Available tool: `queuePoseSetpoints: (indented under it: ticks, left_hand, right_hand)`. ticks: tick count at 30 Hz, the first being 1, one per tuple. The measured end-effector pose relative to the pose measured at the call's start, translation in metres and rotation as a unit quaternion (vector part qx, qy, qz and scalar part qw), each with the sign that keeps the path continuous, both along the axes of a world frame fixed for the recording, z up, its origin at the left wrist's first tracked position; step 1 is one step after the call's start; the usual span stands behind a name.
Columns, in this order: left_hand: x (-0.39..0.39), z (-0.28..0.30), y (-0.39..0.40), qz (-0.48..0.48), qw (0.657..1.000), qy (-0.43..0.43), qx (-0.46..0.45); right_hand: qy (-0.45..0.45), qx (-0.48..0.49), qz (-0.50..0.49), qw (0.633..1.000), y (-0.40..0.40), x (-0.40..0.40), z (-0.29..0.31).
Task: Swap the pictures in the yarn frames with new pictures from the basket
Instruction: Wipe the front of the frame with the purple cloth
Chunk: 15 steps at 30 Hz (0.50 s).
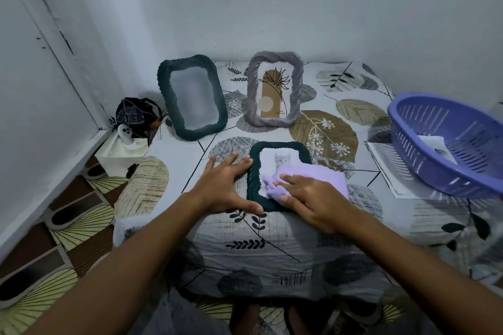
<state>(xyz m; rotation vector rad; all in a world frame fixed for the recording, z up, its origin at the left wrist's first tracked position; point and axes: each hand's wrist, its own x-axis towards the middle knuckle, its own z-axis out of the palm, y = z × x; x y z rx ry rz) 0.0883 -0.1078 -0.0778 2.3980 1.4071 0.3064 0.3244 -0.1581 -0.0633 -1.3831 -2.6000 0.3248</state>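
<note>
A dark green yarn frame (pixel 254 182) with a kitten picture (pixel 280 163) lies flat near the table's front edge. My left hand (pixel 226 187) rests flat against its left side, fingers spread, thumb at the lower corner. My right hand (pixel 313 198) presses a lilac cloth (pixel 324 177) onto the frame's glass with straight fingers. Behind, a second dark green frame (pixel 192 96) stands with a blank grey pane. A grey yarn frame (pixel 273 90) stands beside it showing a plant drawing. The purple basket (pixel 446 144) sits at the right with a picture (pixel 435 148) inside.
Sheets of paper (pixel 386 168) lie under the basket on the leaf-patterned tablecloth (pixel 245 239). A dark patterned bag (pixel 136 115) and a white box (pixel 119 152) sit in the left corner by the wall. Patterned floor mat at the lower left.
</note>
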Motion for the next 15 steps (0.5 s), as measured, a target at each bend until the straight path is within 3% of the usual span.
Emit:
queuePoseSetpoints:
  ticks: [7, 15]
  left_hand:
    - [0.000, 0.002, -0.001, -0.005, 1.000, -0.001, -0.010]
    - [0.000, 0.001, 0.000, -0.004, 1.000, 0.008, -0.009]
  right_hand:
    - [-0.074, 0.034, -0.085, 0.993, 0.032, 0.021, -0.002]
    - [-0.067, -0.001, -0.128, 0.989, 0.073, -0.018, 0.006]
